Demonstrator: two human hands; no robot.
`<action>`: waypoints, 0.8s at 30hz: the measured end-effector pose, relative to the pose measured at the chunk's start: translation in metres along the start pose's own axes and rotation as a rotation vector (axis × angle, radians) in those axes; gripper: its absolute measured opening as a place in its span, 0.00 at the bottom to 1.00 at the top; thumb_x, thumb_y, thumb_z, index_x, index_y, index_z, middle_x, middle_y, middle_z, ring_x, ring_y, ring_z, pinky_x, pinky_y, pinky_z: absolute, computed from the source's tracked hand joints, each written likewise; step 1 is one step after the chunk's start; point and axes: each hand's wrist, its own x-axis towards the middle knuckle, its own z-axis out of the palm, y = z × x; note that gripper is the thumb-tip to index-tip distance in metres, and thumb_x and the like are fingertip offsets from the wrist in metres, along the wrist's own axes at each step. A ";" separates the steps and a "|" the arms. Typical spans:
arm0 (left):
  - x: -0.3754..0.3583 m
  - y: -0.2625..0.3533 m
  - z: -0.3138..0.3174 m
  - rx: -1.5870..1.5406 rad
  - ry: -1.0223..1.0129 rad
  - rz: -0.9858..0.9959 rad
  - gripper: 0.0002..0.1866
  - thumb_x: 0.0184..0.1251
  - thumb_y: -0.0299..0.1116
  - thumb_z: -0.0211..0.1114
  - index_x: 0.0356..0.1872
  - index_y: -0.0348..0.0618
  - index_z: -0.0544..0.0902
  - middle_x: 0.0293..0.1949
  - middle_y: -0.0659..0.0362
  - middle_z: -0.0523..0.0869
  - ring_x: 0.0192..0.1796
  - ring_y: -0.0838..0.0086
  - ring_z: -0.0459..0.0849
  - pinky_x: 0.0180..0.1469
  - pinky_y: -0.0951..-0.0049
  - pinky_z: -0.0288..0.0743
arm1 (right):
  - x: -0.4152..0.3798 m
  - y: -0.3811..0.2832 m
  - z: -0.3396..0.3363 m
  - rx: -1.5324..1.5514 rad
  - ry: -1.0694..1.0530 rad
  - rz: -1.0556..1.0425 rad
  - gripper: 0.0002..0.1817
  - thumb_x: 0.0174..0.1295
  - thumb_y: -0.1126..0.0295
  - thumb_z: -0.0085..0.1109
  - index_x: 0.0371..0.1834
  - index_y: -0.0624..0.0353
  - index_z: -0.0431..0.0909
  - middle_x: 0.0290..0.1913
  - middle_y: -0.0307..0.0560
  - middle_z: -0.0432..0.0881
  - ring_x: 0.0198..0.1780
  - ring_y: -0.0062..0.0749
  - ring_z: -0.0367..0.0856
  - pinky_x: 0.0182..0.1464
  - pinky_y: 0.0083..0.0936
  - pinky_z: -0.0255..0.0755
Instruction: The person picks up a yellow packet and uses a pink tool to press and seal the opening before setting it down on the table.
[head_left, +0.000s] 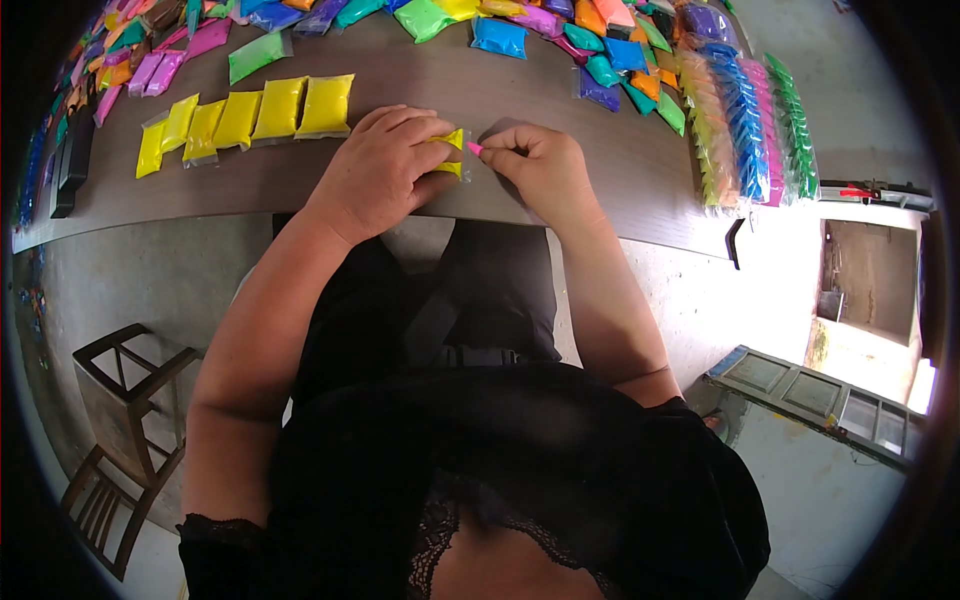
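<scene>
My left hand lies over a clear-edged yellow packet, fingers curled down on it, so most of it is hidden. My right hand is closed in a pinch on a small pink pointed piece, whose kind I cannot make out. The pink tip points left, close to the packet's clear edge. To the left of my left hand, several yellow packets lie side by side in a slightly slanting row on the dark table.
Loose coloured packets are heaped along the table's far side. Stacked strips of packets stand at the right end. A black object lies at the left end. Wooden chairs are on the floor at lower left.
</scene>
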 end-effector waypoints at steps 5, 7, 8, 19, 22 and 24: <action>0.000 0.000 0.000 -0.004 -0.002 -0.002 0.15 0.54 0.31 0.76 0.44 0.48 0.87 0.56 0.62 0.84 0.64 0.62 0.79 0.68 0.60 0.70 | -0.003 -0.003 0.000 -0.020 0.000 -0.010 0.09 0.59 0.64 0.69 0.38 0.57 0.89 0.33 0.48 0.88 0.35 0.39 0.86 0.41 0.32 0.77; 0.000 0.000 0.001 0.005 0.004 -0.004 0.15 0.54 0.31 0.76 0.45 0.48 0.87 0.56 0.62 0.84 0.64 0.62 0.79 0.68 0.60 0.70 | -0.003 -0.004 -0.002 -0.050 -0.008 -0.035 0.08 0.59 0.64 0.68 0.38 0.54 0.89 0.35 0.47 0.87 0.37 0.41 0.86 0.42 0.33 0.77; 0.000 0.000 0.001 0.005 0.003 -0.004 0.15 0.54 0.31 0.76 0.45 0.48 0.87 0.56 0.62 0.84 0.64 0.62 0.79 0.68 0.60 0.70 | -0.003 -0.005 -0.002 -0.050 -0.009 -0.034 0.08 0.59 0.64 0.68 0.38 0.54 0.89 0.35 0.47 0.87 0.37 0.41 0.86 0.42 0.33 0.77; -0.001 -0.002 0.002 0.018 0.006 0.007 0.13 0.58 0.35 0.74 0.45 0.52 0.87 0.55 0.63 0.84 0.64 0.62 0.79 0.68 0.58 0.70 | 0.006 -0.011 -0.016 -0.674 0.015 -0.549 0.07 0.58 0.68 0.63 0.35 0.39 0.87 0.38 0.36 0.81 0.46 0.37 0.84 0.42 0.37 0.80; -0.001 -0.003 0.002 0.017 0.004 0.007 0.13 0.59 0.35 0.74 0.46 0.53 0.86 0.55 0.63 0.84 0.63 0.62 0.79 0.67 0.58 0.70 | 0.008 -0.011 -0.019 -0.721 0.023 -0.671 0.07 0.55 0.69 0.64 0.33 0.39 0.87 0.36 0.35 0.80 0.45 0.37 0.83 0.41 0.37 0.79; -0.001 -0.003 0.002 0.016 0.002 0.010 0.13 0.59 0.36 0.74 0.45 0.53 0.86 0.55 0.63 0.84 0.63 0.61 0.79 0.67 0.58 0.70 | 0.009 -0.009 -0.019 -0.670 0.018 -0.715 0.07 0.54 0.69 0.65 0.32 0.39 0.87 0.36 0.35 0.80 0.44 0.37 0.83 0.41 0.37 0.79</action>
